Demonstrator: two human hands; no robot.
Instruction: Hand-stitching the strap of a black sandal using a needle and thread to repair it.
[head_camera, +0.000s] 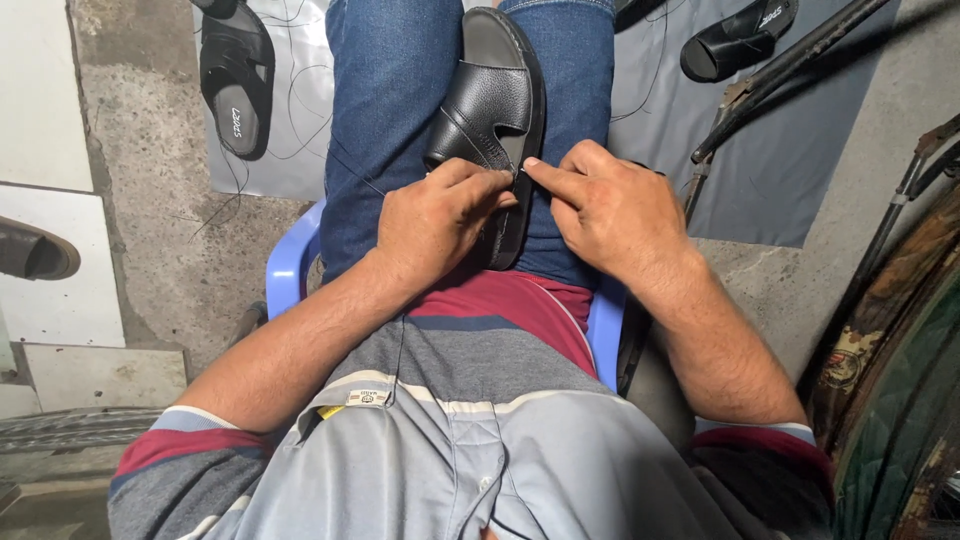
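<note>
A black leather sandal (495, 95) lies lengthwise between my knees on blue jeans, its heel end under my hands. My left hand (435, 220) rests on the sandal's near edge, fingers curled against the strap. My right hand (600, 205) pinches at the same spot on the strap, thumb and forefinger closed, seemingly on a needle too small to make out. A thin dark thread (350, 170) runs from the hands across my left thigh.
I sit on a pale blue plastic chair (290, 270). Two more black sandals (238, 75) (738, 38) lie on a grey sheet (760, 170) on the concrete floor ahead. Dark metal rods (790, 65) lean at the right, next to a rusty curved object (900, 380).
</note>
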